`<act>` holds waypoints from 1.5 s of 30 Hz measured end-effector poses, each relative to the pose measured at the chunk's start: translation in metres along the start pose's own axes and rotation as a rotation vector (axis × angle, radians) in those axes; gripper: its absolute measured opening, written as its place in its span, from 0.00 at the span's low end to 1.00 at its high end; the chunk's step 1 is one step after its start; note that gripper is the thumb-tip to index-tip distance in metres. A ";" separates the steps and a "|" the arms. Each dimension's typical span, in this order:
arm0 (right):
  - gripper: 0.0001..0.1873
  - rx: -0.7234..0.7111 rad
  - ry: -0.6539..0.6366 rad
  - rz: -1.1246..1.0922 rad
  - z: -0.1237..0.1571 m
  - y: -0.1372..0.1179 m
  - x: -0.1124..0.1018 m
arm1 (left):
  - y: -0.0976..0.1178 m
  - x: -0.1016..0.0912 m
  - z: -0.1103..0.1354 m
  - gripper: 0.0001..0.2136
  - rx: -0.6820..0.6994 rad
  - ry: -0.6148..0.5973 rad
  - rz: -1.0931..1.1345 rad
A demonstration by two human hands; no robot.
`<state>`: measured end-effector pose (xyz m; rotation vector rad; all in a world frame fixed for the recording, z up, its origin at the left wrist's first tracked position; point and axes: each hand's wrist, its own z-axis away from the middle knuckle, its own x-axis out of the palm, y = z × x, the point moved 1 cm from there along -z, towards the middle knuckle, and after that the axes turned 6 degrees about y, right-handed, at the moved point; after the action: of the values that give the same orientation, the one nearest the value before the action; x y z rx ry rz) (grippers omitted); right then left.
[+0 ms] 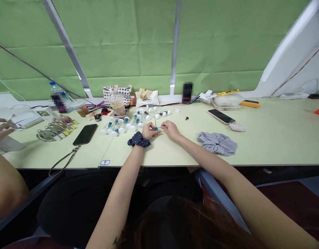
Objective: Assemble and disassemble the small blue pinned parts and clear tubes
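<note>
Over the pale desk, my left hand [149,130] pinches a small shiny blue ball-like piece [156,129] with a thin dark strand rising from it. A dark scrunchie [139,139] sits round my left wrist. Just to the right, my right hand [170,128] has thumb and forefinger pressed together at a thin dark strand that runs to the blue piece. What exactly this strand is, I cannot make out. Beyond my left hand lie several clear vials with white caps [115,126], some holding blue or green pieces.
A black phone [85,134] with a wrist strap, a row of metal-framed items [56,128] and a co-worker's arm [6,173] are at left. A drink cup [117,103] stands behind the vials. At right lie a grey scrunchie [217,143], another phone [221,117] and an orange-yellow tool [249,103].
</note>
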<state>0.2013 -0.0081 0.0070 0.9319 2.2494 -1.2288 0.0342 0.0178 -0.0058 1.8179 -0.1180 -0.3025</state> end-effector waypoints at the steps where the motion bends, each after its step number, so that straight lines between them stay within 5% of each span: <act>1: 0.07 0.002 -0.007 0.016 0.000 0.001 -0.001 | 0.000 0.000 0.000 0.25 0.003 0.002 0.005; 16: 0.09 0.055 -0.119 -0.096 -0.003 0.006 0.003 | 0.001 -0.002 -0.001 0.20 0.036 0.003 -0.079; 22: 0.08 0.118 -0.053 -0.138 -0.001 0.007 0.007 | 0.000 -0.002 -0.003 0.18 0.018 0.030 -0.043; 27: 0.08 0.127 0.003 -0.043 -0.002 0.010 0.007 | -0.007 -0.005 -0.007 0.16 0.016 0.147 -0.057; 39: 0.04 0.168 -0.057 0.083 -0.002 0.012 0.009 | -0.010 -0.007 -0.008 0.13 0.065 0.137 -0.099; 45: 0.10 0.388 -0.079 0.270 -0.026 0.027 -0.013 | -0.011 -0.007 -0.009 0.11 0.045 0.122 -0.073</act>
<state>0.2290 0.0197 0.0134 1.2552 1.7822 -1.5689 0.0286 0.0305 -0.0127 1.8831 0.0275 -0.2412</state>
